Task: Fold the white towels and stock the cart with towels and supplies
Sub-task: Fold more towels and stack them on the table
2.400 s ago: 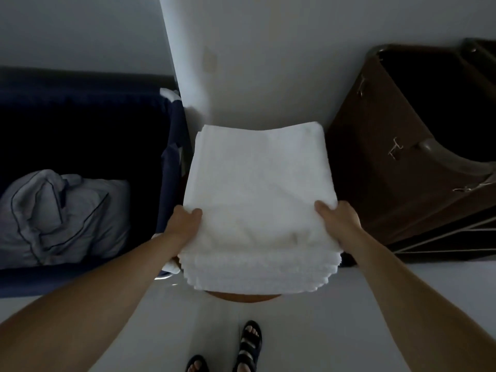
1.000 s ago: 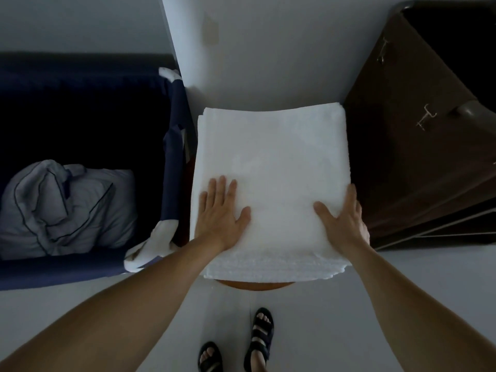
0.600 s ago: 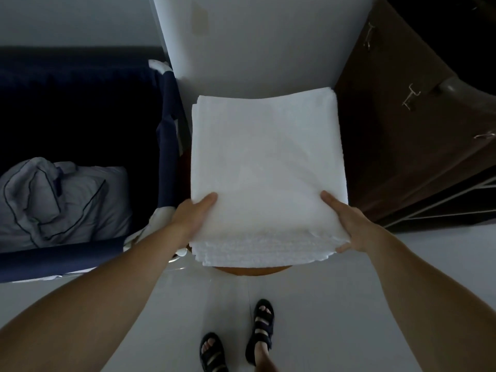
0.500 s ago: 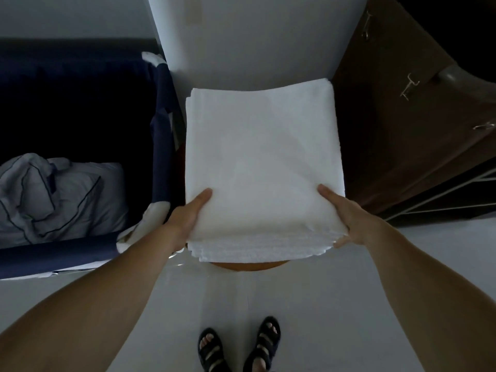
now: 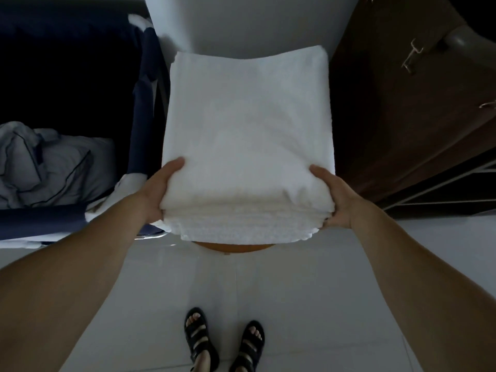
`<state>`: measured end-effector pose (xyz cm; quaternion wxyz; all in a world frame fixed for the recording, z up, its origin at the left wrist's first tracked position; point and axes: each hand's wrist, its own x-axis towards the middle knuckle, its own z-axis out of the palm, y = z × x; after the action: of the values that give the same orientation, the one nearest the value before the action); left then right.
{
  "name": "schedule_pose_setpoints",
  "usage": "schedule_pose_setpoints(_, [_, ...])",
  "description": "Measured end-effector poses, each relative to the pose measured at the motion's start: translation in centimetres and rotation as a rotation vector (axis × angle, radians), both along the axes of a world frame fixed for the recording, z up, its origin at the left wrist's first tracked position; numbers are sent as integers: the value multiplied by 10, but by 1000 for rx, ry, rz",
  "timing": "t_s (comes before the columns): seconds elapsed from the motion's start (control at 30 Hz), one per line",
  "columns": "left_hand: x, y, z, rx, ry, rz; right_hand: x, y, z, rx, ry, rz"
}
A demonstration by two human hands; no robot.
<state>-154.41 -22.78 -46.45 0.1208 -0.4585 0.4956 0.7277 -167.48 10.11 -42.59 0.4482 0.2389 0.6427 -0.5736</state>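
Both bare forearms reach forward from the near corners and converge toward the middle. The left grip point(image 5: 158, 191) clasps the near left corner of the towel stack point(image 5: 247, 130), thumb on top, fingers hidden beneath. The right grip point(image 5: 335, 200) mirrors it at the near right corner, thumb over the top, fingers out of sight underneath.

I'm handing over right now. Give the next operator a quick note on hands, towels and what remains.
Left hand grips the near left corner of the towel stack, thumb on top.
Right hand grips the near right corner likewise.
The stack sits over the round stool, between the blue bin and the brown cart.
Done: towels folded and stacked.
Left: carry the stack to the cart; supplies not in view.
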Motion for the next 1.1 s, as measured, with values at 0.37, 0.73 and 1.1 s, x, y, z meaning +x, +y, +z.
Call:
schedule_pose_setpoints(0.37, [1,-12,24,20,-85,-56,-9,-1,22,63,26,71])
schedule_pose_setpoints(0.73, [7,-7,20,-13,-123,-85,-6,-6,24,163,84,145])
schedule_pose_setpoints(1.1, [16,-4,13,11,-59,-78,-3,5,4,78,-47,71])
